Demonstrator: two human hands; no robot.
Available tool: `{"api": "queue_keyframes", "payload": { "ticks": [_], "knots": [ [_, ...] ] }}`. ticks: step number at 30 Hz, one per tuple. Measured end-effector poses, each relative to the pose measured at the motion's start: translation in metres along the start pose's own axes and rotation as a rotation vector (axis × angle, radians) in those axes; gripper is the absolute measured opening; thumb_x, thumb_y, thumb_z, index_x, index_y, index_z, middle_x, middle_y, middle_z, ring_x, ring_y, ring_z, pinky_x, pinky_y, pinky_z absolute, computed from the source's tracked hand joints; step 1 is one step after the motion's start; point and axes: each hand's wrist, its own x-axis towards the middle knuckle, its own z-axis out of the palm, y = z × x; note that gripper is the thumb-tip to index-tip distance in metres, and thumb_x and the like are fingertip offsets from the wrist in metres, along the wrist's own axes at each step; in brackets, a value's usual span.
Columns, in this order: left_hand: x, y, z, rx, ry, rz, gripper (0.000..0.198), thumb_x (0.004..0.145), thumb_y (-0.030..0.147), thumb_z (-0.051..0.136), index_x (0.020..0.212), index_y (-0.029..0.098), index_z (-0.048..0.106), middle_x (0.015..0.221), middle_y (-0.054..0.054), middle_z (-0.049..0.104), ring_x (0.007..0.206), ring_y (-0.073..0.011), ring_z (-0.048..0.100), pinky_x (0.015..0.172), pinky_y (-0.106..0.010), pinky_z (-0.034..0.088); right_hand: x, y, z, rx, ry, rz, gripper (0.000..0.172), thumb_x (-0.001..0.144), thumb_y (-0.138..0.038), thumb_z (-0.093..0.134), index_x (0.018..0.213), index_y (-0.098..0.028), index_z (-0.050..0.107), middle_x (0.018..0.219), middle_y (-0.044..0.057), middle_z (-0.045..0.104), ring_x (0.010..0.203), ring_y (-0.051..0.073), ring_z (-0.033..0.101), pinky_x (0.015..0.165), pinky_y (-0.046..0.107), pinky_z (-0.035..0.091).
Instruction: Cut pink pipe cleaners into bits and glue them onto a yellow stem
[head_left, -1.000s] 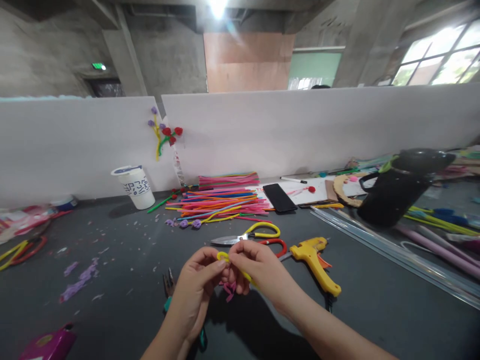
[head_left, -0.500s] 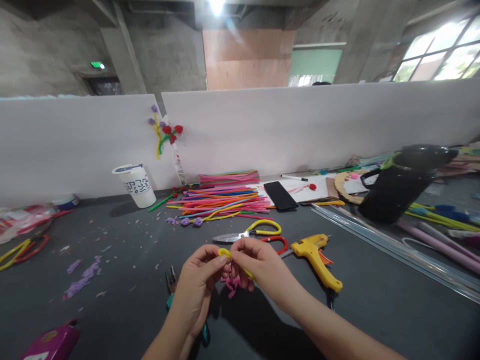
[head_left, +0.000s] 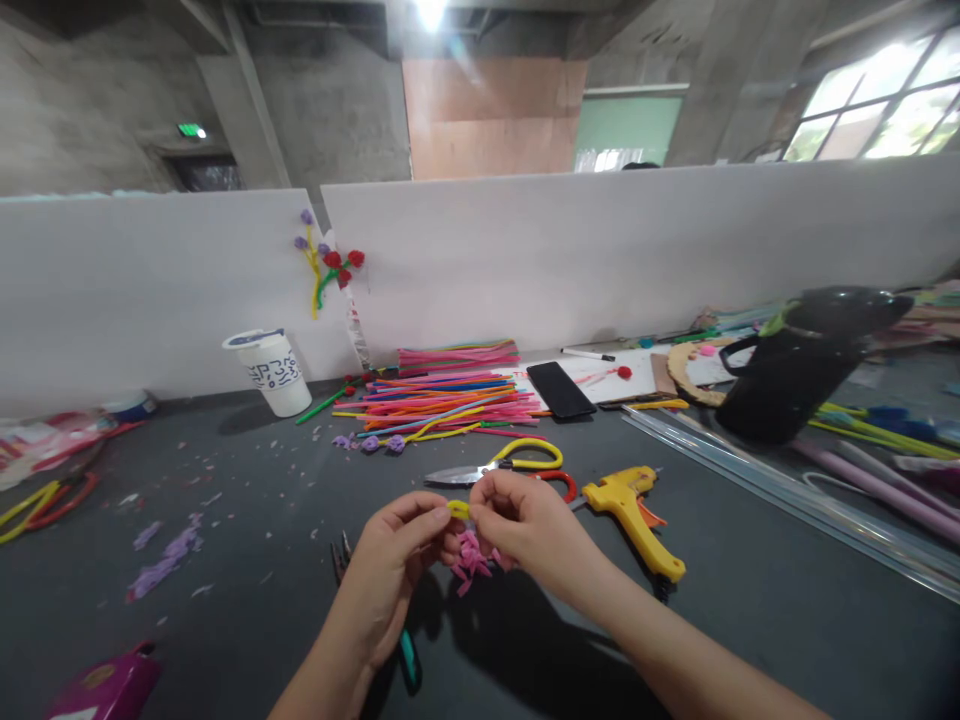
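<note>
My left hand and my right hand meet above the dark table, fingertips pinched together on a yellow pipe cleaner. A small pink pipe-cleaner bundle hangs just under the pinch, between the two hands. Only a short yellow piece shows; the rest is hidden by my fingers. Just beyond my hands lie yellow-handled scissors and a red-handled pair. Pliers with teal grips lie under my left wrist.
A yellow glue gun lies right of my hands. A pile of coloured pipe cleaners, a black phone, a white cup and a black jug stand further back. Clear glue sticks run along the right. White partition boards close the far side.
The yellow loop between my fingertips has shrunk to a short stub as my hands closed together. The pink bundle has shifted slightly right beneath them.
</note>
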Motion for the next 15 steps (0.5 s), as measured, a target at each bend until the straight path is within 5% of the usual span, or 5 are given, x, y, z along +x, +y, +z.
{"api": "queue_keyframes", "payload": {
  "ticks": [7,11,15],
  "knots": [
    [0.0012,-0.0004,-0.0014,0.074,-0.008,0.017,0.011,0.064,0.021,0.068,0.072,0.015,0.065,0.064,-0.001,0.063,0.055,-0.0099,0.055,0.057,-0.021,0.044,0.0001,0.0030,0.0005,-0.096,0.034,-0.069,0.008,0.070,-0.013,0.046,0.064,-0.019,0.046,0.048,-0.008,0.043,0.041,0.006,0.040,0.040,0.016,0.030],
    [0.0037,0.0025,-0.0028,0.312,0.007,0.135,0.008,0.063,0.020,0.068,0.064,0.014,0.064,0.056,0.001,0.059,0.053,-0.0104,0.051,0.054,-0.020,0.040,-0.0004,0.0042,0.0010,-0.132,0.026,-0.108,0.009,0.070,-0.012,0.047,0.063,-0.018,0.046,0.050,-0.007,0.043,0.046,0.006,0.039,0.043,0.017,0.030],
    [0.0051,0.0030,-0.0052,0.366,0.002,0.113,0.008,0.065,0.021,0.066,0.063,0.013,0.064,0.053,0.001,0.056,0.050,-0.0093,0.048,0.052,-0.020,0.038,-0.0005,0.0013,-0.0022,-0.029,-0.066,-0.062,0.008,0.074,-0.017,0.046,0.066,-0.018,0.047,0.054,-0.006,0.046,0.045,0.006,0.041,0.043,0.017,0.031]
  ]
}}
